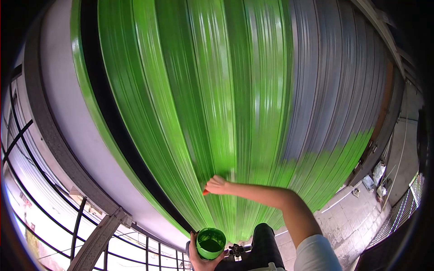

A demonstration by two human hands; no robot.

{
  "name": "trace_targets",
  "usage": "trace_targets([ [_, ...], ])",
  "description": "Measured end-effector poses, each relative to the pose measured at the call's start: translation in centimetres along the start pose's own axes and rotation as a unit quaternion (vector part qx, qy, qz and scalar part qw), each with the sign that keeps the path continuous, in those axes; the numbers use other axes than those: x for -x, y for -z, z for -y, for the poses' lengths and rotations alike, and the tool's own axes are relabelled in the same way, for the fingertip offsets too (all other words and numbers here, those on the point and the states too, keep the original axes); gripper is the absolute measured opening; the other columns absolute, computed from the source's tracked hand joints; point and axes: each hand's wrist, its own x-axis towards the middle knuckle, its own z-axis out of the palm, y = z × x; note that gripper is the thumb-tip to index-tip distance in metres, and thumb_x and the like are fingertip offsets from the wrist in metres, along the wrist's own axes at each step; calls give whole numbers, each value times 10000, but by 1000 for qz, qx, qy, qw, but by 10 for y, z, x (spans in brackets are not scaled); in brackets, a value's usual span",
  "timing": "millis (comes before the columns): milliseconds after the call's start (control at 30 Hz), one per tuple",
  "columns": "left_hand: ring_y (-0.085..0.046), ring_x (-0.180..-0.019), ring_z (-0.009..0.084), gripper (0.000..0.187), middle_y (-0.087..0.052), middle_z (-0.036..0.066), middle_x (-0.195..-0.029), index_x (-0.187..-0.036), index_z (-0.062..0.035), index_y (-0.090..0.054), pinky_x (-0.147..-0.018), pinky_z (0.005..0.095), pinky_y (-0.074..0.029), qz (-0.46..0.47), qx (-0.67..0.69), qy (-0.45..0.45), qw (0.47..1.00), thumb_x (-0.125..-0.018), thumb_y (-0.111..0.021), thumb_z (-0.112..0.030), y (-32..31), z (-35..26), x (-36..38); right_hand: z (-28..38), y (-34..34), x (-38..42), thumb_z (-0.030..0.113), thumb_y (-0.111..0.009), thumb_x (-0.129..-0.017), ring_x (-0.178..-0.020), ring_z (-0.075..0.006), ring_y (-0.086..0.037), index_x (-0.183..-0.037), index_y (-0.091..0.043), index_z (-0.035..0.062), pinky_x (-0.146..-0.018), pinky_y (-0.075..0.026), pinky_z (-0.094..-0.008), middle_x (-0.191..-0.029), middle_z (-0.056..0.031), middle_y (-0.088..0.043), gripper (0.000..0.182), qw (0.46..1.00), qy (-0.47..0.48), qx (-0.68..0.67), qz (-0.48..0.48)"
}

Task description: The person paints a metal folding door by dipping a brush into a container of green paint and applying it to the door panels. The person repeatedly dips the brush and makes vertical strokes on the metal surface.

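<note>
My right hand [218, 185] is closed round the orange handle [206, 192] of a tool, held against the ribbed metal panel [172, 104]. The tool's working end is hard to make out against the green. Wet-looking green paint covers the panel's left and middle and its lower right, while the upper right part is grey. Low in the view, my left hand [199, 259] grips a round green container [210, 243] with dark green paint inside. The container is below my right hand, near the panel's bottom edge.
On the left are a black strip [108, 104], a white wall [61, 90], a post [97, 239] and dark window bars [77, 226]. A tiled floor [346, 217] shows at the lower right, with small wrapped items [379, 174] beyond it. My knee [264, 244] is bent near the panel.
</note>
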Motion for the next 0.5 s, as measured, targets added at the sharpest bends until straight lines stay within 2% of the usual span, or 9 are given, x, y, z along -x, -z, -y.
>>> trace_targets([
  [67, -473, -1149, 291, 1004, -460, 194, -1264, -1351, 25, -294, -970, 388, -408, -6, -9, -5, 1000, -544, -855, -184, 1, 1, 0, -10, 7, -1, 117, -615, -677, -515, -188, -596, -567, -606, 80, -414, -422, -323, -588, -63, -623, 117, 999, 26, 18, -35],
  [100, -554, -1041, 257, 1112, -528, 187, -1152, -1375, 60, -195, -911, 358, -441, -17, 39, 4, 999, -507, -858, -150, -5, 5, -1, -14, 13, -1, 115, -613, -673, -515, -187, -596, -556, -605, 87, -416, -422, -326, -586, -63, -623, 121, 997, 40, 29, -53],
  [200, -549, -1050, 259, 1123, -519, 191, -1161, -1380, 59, -181, -919, 359, -438, -6, 35, 9, 999, -509, -858, -149, -6, 8, -1, -19, 34, -6, 118, -613, -667, -524, -189, -600, -562, -613, 83, -430, -428, -328, -582, -64, -623, 110, 998, 17, 44, -39],
  [233, -550, -1048, 259, 1121, -520, 191, -1160, -1380, 59, -182, -919, 358, -438, -8, 35, 3, 999, -510, -858, -150, -7, 7, -1, -20, 44, -9, 130, -605, -750, -413, -132, -489, -591, -580, 49, -344, -361, -275, -511, -59, -540, 180, 997, 41, 63, -30],
  [367, -551, -1047, 258, 1121, -521, 190, -1159, -1378, 62, -183, -921, 356, -436, -12, 24, -8, 1000, -510, -859, -155, -5, 4, 1, -29, 87, -12, 132, -611, -737, -405, -133, -480, -546, -562, 59, -349, -357, -272, -504, -51, -541, 211, 995, 37, 91, -29],
  [467, -549, -1049, 255, 1118, -521, 188, -1160, -1372, 73, -187, -920, 355, -438, -15, 24, -6, 1000, -510, -860, -160, -6, 4, 3, -37, 110, -13, 126, -615, -679, -545, -180, -606, -568, -624, 93, -441, -429, -319, -596, -53, -632, 116, 994, 17, 103, -43],
  [500, -548, -1049, 253, 1116, -521, 188, -1161, -1369, 78, -189, -918, 354, -439, -17, 28, -6, 999, -511, -860, -162, -7, 4, 3, -42, 125, -11, 130, -617, -677, -530, -176, -595, -553, -615, 97, -432, -418, -317, -575, -46, -619, 128, 994, 22, 95, -51],
])
